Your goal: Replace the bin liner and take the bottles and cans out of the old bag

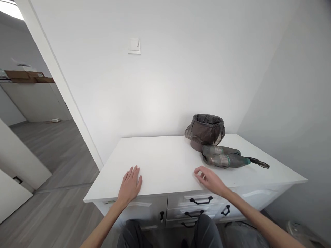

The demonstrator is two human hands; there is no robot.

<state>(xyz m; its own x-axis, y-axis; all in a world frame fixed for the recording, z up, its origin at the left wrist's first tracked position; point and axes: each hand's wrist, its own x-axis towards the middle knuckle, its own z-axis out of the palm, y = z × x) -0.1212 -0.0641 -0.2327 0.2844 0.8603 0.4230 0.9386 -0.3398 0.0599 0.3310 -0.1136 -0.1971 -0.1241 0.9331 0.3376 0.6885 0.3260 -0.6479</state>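
Note:
My left hand [130, 186] lies flat on the white cabinet top [155, 155] near its front left edge, fingers stretched out, holding nothing. My right hand [210, 179] is at the front edge of the same top, its fingers loosely curled with a gap inside, and nothing shows in them. Just beyond it, a dark see-through plastic bag [224, 157] lies on its side with bottles inside, one with a green cap; its twisted end points right. Behind the bag, against the wall, stands a small brown bin [196, 145] lined with a dark bin bag [208, 129].
Black-handled drawers [201, 200] and doors are below the top, close to my knees [207, 230]. A light switch [134, 45] is on the wall. Left, a doorway shows cardboard boxes [24, 76] in another room. A clear plastic bag [243, 236] lies on the floor at lower right.

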